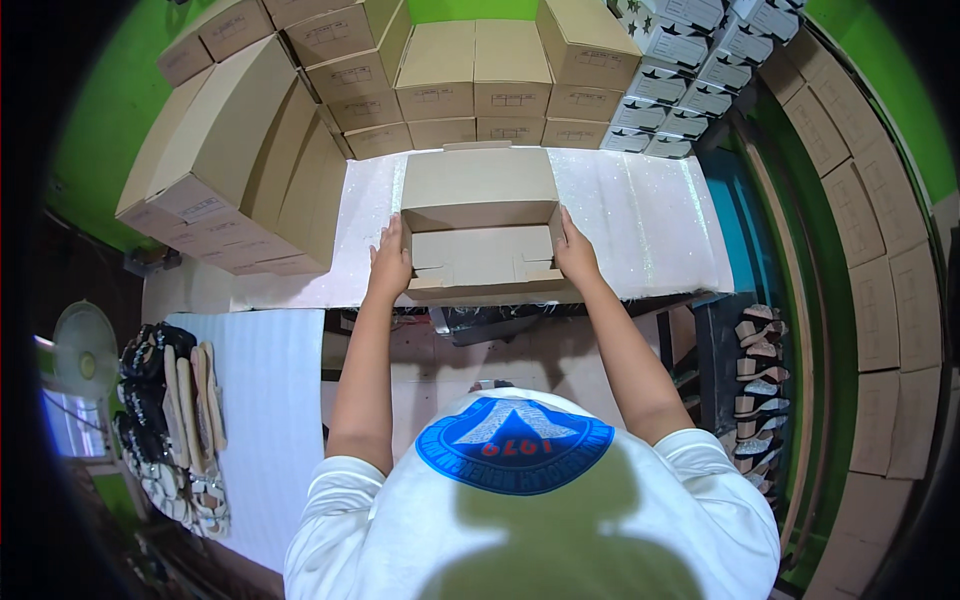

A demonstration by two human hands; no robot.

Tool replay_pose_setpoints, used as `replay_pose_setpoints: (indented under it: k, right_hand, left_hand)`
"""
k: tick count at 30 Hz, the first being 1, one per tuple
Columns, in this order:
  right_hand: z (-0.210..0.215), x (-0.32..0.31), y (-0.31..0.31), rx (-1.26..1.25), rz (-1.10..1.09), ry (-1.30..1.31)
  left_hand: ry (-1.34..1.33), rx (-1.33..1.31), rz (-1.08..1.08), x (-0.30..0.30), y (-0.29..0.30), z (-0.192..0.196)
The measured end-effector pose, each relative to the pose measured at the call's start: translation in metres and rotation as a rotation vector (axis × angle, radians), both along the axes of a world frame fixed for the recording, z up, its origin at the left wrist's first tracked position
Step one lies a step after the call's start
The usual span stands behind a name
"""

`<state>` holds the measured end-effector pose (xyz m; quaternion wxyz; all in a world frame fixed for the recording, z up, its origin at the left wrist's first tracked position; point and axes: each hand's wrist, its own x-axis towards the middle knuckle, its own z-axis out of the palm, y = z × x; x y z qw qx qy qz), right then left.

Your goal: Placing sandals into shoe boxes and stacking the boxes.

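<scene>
In front of me on the table stands a brown cardboard box [480,250] with its lid flap [480,176] folded back away from me. Its inside shows, and nothing lies in it. My left hand [390,264] presses along the box's left wall, fingers pointing away from me. On the opposite side my right hand [576,252] holds the right wall, its thumb near the rim. Between them the two hands grip the box by its ends. The low front wall faces me at the table's near edge.
Stacked closed cardboard boxes [475,65] line the table's back, with white star-patterned boxes [660,85] at right. A large stack [240,150] stands left. Sandals [180,420] sit on a white-covered surface [270,400]; more shoes [760,390] fill a rack at right, near brown boxes [870,300].
</scene>
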<state>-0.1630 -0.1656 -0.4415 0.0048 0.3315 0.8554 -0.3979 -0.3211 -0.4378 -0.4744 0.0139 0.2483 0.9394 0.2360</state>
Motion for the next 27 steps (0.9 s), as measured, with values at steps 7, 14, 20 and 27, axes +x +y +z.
replay_pose_setpoints:
  k: [7,14,20,27]
  right_hand:
    - [-0.012,-0.005,0.002,-0.176,0.007,0.2]
    - [-0.008,0.011,0.001,0.622,0.072,0.167]
    - [0.046,0.047,-0.008,0.517,0.504,-0.127]
    - [0.005,0.06,-0.011,0.572,0.494,0.239]
  left_hand:
    - [-0.261,0.354,-0.146,-0.023,-0.016,-0.027]
    - [0.094,-0.043,-0.07,0.007,-0.004,0.026]
    - [0.112,-0.296,-0.389,0.052,-0.018,0.073]
    - [0.191,-0.059,-0.439,0.052,-0.03,0.033]
